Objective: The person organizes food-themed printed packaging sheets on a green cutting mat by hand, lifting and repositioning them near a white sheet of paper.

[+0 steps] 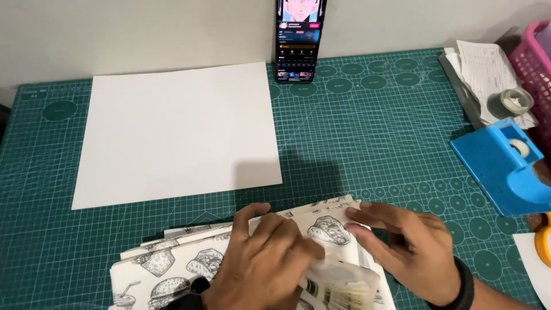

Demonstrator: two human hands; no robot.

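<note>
Both hands, left hand and right hand, press the printed paper beneath them.

One white sheet, one phone, one blue tape dispenser, one pink basket, two hands: left, right.

Both hands, left hand and right hand, press on food-printed paper sheets lying on the green cutting mat, near a blank white sheet.
</note>
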